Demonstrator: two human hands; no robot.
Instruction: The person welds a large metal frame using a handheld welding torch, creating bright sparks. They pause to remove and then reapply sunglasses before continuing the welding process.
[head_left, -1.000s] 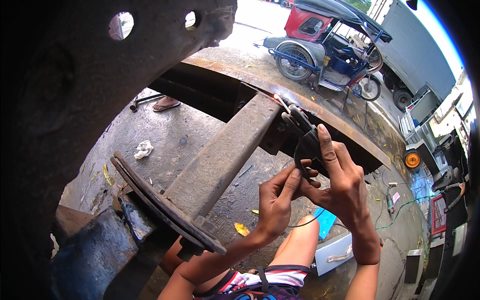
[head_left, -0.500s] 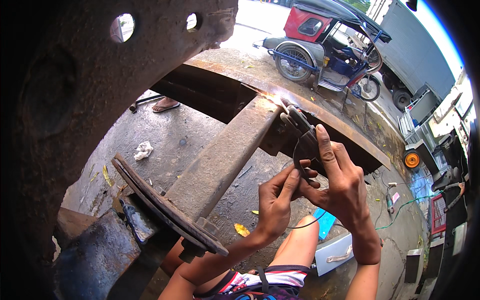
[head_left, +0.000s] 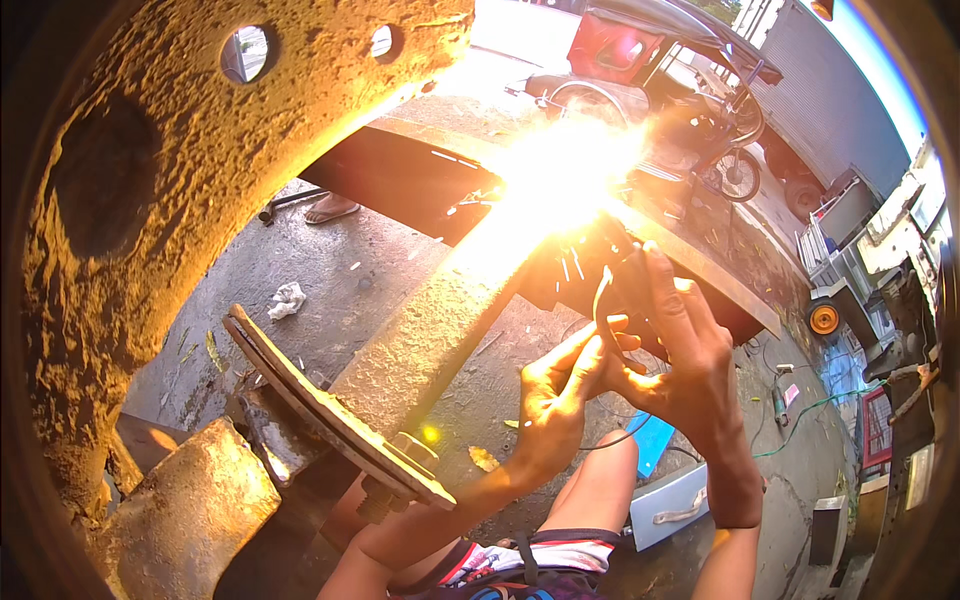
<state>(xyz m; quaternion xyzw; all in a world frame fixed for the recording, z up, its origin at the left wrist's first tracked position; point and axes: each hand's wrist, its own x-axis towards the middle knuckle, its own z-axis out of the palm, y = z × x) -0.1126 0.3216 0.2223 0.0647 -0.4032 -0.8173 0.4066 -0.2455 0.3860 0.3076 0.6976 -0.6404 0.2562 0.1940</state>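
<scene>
A welding electrode holder [head_left: 632,290], dark and partly lost in glare, is gripped by my right hand [head_left: 690,345], its index finger stretched up along the body. My left hand [head_left: 555,400] is closed at the lower end, fingers pinched around the cable [head_left: 604,300] and touching the right hand's fingers. A blinding white-yellow arc [head_left: 570,175] burns where the rusty steel beam [head_left: 420,325] meets the long crosswise steel rail [head_left: 700,255]. The glare hides the electrode and the joint; sparks fall below it.
A rusty plate with round holes [head_left: 190,190] looms at the left, above a bolted flange [head_left: 335,410]. A person's sandalled foot [head_left: 332,207] stands beyond the beam. A motorcycle with sidecar [head_left: 735,170] and a truck [head_left: 830,90] are behind. A green cable [head_left: 815,425] crosses the ground at right.
The small glow at the joint has flared into a large bright arc with sparks, lighting the nearby steel yellow. Both hands stay almost in place on the holder and cable.
</scene>
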